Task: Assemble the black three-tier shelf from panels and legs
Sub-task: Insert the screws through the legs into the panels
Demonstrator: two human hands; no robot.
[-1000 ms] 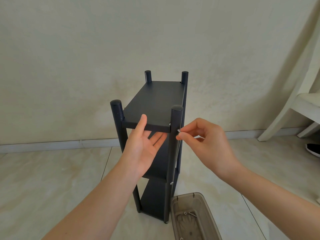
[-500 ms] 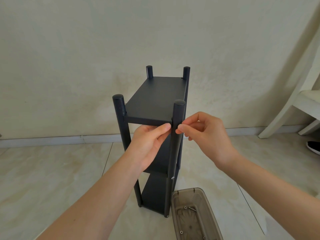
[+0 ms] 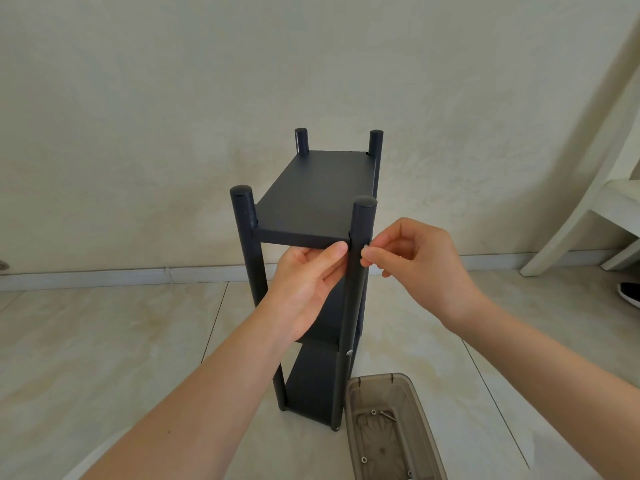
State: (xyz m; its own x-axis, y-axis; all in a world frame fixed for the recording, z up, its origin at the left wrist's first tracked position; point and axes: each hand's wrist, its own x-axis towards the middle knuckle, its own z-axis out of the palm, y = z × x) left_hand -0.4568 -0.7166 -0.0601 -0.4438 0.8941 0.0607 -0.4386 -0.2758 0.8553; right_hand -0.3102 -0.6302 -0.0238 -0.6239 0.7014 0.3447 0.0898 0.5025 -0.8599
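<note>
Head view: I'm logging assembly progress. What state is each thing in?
shelf: upright on the floor, three panels between four legs.
top panel: level, gripped at its front edge.
left hand: grips the top panel, thumb on the edge.
right hand: pinches what seems a screw at the front right leg.
tray: open, a few small fasteners inside.

Black three-tier shelf (image 3: 311, 202) upright on tiled floor (image 3: 104, 341): three flat panels (image 3: 308, 393) between four round legs (image 3: 360, 223), capped tops above uppermost tier.
</note>
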